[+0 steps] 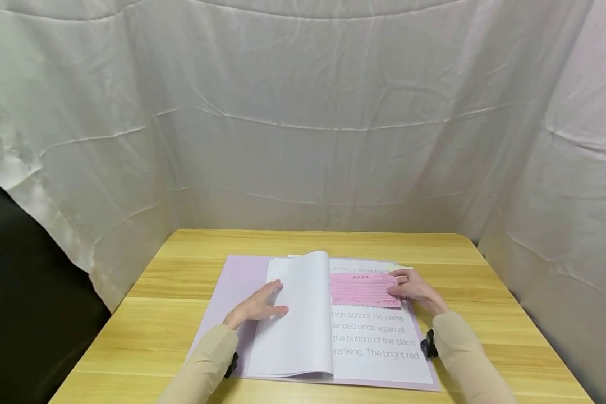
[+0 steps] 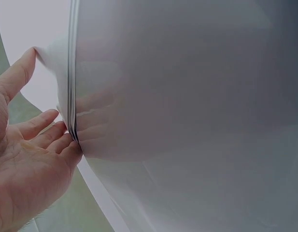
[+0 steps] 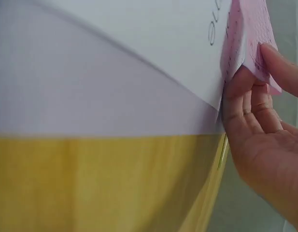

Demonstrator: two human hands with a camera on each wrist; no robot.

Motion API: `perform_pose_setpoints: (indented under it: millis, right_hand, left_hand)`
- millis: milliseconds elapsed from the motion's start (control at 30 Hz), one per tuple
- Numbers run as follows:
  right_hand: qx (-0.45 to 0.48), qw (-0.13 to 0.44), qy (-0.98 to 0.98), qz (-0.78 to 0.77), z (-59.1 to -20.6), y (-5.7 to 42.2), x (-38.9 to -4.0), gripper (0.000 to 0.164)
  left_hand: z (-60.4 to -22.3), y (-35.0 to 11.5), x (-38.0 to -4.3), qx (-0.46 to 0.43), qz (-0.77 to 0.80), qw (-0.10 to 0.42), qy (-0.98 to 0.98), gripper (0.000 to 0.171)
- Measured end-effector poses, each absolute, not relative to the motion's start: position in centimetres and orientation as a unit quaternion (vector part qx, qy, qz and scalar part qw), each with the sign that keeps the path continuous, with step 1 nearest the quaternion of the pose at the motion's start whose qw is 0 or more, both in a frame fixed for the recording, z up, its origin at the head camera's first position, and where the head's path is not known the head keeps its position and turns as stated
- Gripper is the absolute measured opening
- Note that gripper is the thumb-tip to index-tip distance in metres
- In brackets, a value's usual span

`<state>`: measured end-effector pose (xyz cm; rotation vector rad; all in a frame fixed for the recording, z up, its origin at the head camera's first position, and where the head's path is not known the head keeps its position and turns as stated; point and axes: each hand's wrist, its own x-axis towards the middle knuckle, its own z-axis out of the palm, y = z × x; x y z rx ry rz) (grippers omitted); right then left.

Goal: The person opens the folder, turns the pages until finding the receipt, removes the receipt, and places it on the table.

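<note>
An open booklet with a pale purple cover point(image 1: 242, 275) lies on the table. Its turned white pages point(image 1: 305, 320) curve up along the middle fold. My left hand point(image 1: 255, 304) rests on these pages with fingers and thumb spread; the left wrist view has its fingertips at the page edges point(image 2: 72, 72). On the right-hand page, printed in large letters point(image 1: 376, 342), lies a pink printed form slip point(image 1: 358, 290). My right hand point(image 1: 415, 287) pinches the slip's right end. In the right wrist view, the thumb is on the slip's face point(image 3: 257, 29) and the fingers are behind it.
The booklet spans the front middle of the wooden table point(image 1: 146, 320). A pale yellow strip point(image 1: 403, 267) shows at the printed page's upper right. Grey-white curtains point(image 1: 303, 140) hang behind and at both sides, with a dark area point(image 1: 25, 292) at the left.
</note>
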<state>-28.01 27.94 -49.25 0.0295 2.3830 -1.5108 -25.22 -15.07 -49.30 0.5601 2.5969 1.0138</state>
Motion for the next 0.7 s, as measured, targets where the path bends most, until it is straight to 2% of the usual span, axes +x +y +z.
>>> perform_pose_setpoints:
  millis: [167,267,367,467,533,700]
  right_hand:
    - [-0.001,0.158,0.787,-0.596,-48.8,28.8,-27.2,0.078]
    - [-0.007,0.145,0.760,-0.633,-48.4,29.5,-26.9,0.073]
    - [-0.015,0.131,0.736,-0.664,-48.0,30.4,-26.5,0.056]
    - [-0.013,0.107,0.706,-0.700,-47.9,31.4,-26.0,0.030]
    - [-0.014,0.088,0.689,-0.719,-47.9,32.3,-25.7,0.022]
    - [0.008,0.037,0.676,-0.736,-48.3,35.0,-25.2,0.033]
  left_hand:
    - [-49.4,-15.0,-25.2,0.199,0.354,0.148,0.902,0.076]
    - [-49.4,-15.1,-25.3,0.201,0.357,0.149,0.900,0.076]
    - [-49.4,-15.1,-25.3,0.202,0.358,0.151,0.899,0.077]
    - [-49.4,-15.2,-25.3,0.203,0.358,0.152,0.899,0.078]
    - [-49.4,-15.2,-25.4,0.202,0.360,0.153,0.898,0.077]
    - [-49.4,-15.1,-25.3,0.199,0.365,0.154,0.896,0.077]
